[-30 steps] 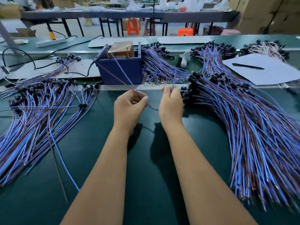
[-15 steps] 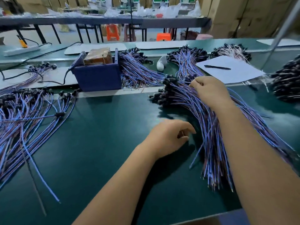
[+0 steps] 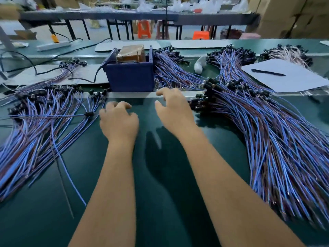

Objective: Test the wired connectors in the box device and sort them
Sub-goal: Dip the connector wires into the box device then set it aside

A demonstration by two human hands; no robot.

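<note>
My left hand (image 3: 119, 122) hovers over the green worktop (image 3: 160, 193), fingers loosely curled with nothing in its grip. My right hand (image 3: 173, 111) is just beside it, fingers spread and relaxed, also holding nothing; its fingertips reach toward the pale strip at the worktop's far edge, in front of the box (image 3: 130, 78).

The box is dark blue and open-topped, standing straight ahead of my hands. A brown block (image 3: 130, 52) sits in it, and a black cable (image 3: 85, 80) leads away from its left side.

To my left lies the left pile (image 3: 41, 125) of blue and brownish wires with black connectors, fanned out with the connector ends pointing away from me. One wire (image 3: 53, 115) lies crosswise over this pile, its connector near my left hand without touching it. To my right is the right pile (image 3: 267, 139), much thicker, its black connectors bunched close to my right hand (whether my fingers touch them I cannot tell).

More wire bundles (image 3: 174, 72) lie beyond, to the right of the box. Further right, a pen (image 3: 268, 72) rests on a white sheet (image 3: 288, 79). A white object (image 3: 200, 65) lies between the bundles. A power strip (image 3: 53, 45) sits far left at the back.
</note>
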